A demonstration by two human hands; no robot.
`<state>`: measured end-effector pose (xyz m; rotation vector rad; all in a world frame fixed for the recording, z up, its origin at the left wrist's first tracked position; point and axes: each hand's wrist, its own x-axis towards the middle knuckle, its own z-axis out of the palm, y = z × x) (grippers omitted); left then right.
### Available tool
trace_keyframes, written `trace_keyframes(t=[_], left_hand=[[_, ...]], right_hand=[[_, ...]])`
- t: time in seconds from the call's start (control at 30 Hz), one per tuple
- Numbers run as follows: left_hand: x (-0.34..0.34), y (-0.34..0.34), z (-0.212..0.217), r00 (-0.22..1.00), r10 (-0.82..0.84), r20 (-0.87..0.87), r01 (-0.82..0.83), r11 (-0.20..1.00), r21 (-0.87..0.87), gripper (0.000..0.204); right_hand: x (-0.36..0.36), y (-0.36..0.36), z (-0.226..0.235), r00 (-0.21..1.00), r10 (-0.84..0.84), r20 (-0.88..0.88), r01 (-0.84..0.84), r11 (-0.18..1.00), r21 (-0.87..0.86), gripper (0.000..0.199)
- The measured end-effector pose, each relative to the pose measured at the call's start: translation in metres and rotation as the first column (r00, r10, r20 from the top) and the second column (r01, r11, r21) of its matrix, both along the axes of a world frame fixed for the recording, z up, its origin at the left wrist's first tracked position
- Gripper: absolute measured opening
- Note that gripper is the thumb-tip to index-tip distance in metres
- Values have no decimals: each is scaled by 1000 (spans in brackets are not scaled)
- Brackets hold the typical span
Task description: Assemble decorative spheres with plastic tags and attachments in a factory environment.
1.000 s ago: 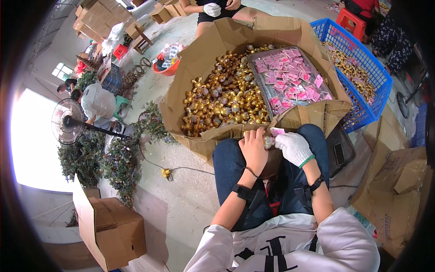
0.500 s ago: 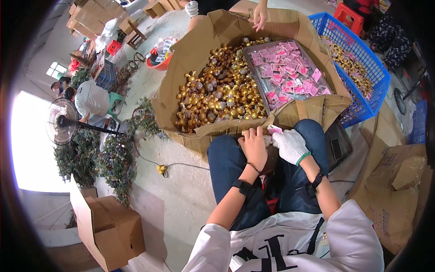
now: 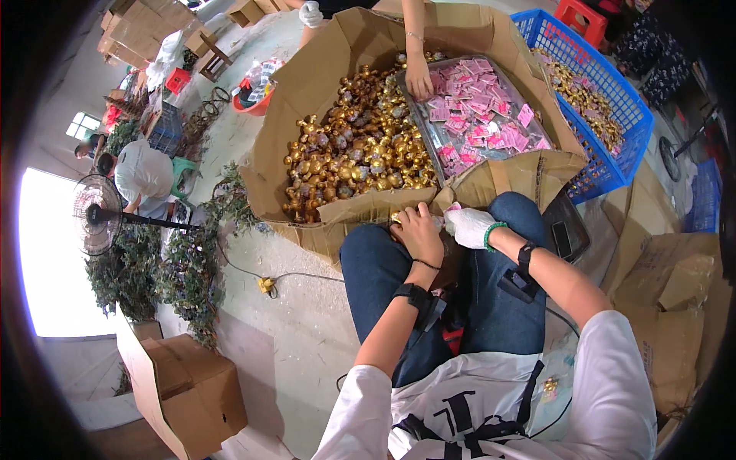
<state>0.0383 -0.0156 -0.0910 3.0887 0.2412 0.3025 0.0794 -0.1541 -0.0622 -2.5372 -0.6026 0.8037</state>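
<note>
A big flattened cardboard box [image 3: 322, 84] lies open on the concrete floor [image 3: 299, 337], its middle heaped with gold foil-wrapped pieces [image 3: 353, 149]. Beside the heap, inside the same box, sits a grey tray [image 3: 418, 115] filled with small pink labels [image 3: 483, 115]. To the right of the box stands a blue plastic crate [image 3: 621, 130] holding more gold pieces. Another person's hand [image 3: 418, 77] reaches in from the far side and rests at the tray's near corner. A closed brown carton [image 3: 192, 387] stands to the left on the floor, near a floor fan [image 3: 96, 215] and some green foliage [image 3: 176, 268].

The seated person's knees, in blue jeans [image 3: 383, 268], press against the box's front flap. Over the lap, the bare left hand [image 3: 418, 234] is curled shut around a gold piece [image 3: 397, 220], only a sliver of which shows at the fingers. The right hand [image 3: 469, 226], in a white glove, meets it with fingertips pinched on a small pink label [image 3: 452, 207], just touching the left hand.
</note>
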Motion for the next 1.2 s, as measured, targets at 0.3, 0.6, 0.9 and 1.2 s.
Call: trace_keyframes(t=[0.3,0.6,0.9,1.2], left_hand=[[3,-4,-15,999,-21,47,17,996,82,21],[3,-5,-16,997,39,66,-50,982,180,5],[6,-12,-22,991,44,127,-67,980,187,5],[7,-13,-14,993,60,99,-63,998,22,15]], right_hand=[[19,-13,-59,958,276,82,-288,929,234,11],[15,-3,-46,979,111,-170,-50,945,324,19],[-16,2,-102,892,295,342,-292,954,-61,19],[-13,3,-55,972,-216,88,189,951,244,21]])
